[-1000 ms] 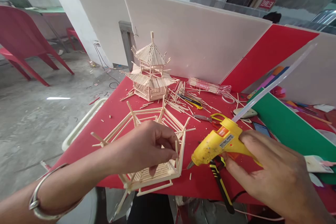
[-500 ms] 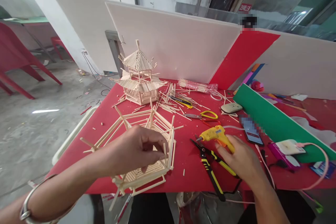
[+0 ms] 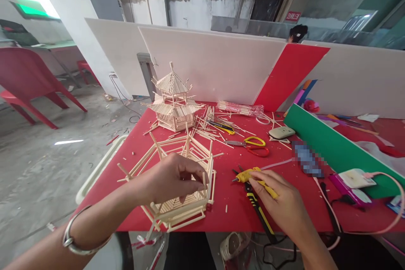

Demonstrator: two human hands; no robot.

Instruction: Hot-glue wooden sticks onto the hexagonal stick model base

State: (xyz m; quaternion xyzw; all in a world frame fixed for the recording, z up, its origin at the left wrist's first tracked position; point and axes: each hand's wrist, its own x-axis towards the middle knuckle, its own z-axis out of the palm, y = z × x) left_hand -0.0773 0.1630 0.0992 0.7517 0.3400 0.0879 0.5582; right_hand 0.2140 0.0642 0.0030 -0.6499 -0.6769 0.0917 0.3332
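My left hand (image 3: 172, 179) pinches a thin stick on the near wall of a half-built stick frame (image 3: 177, 177) at the front edge of the red table (image 3: 234, 215). A metal bangle sits on that wrist. My right hand (image 3: 281, 202) rests on a yellow glue gun (image 3: 249, 175) that lies flat on the table, its nozzle pointing left; the fingers curl loosely over its handle. Under the gun lie black-and-yellow pliers (image 3: 257, 211). Behind the frame stands a finished stick pagoda (image 3: 172, 101).
Loose sticks (image 3: 209, 128), yellow-handled scissors (image 3: 253, 141), a bag of sticks (image 3: 240, 109), a phone (image 3: 306, 160) and a green board (image 3: 335, 147) lie on the table. White and red boards (image 3: 221, 67) stand behind it. Red chairs (image 3: 28, 80) stand at the left on the concrete floor.
My right hand lowered the glue gun from mid-air onto the table and now rests over it. My left hand kept its pinch on the frame.
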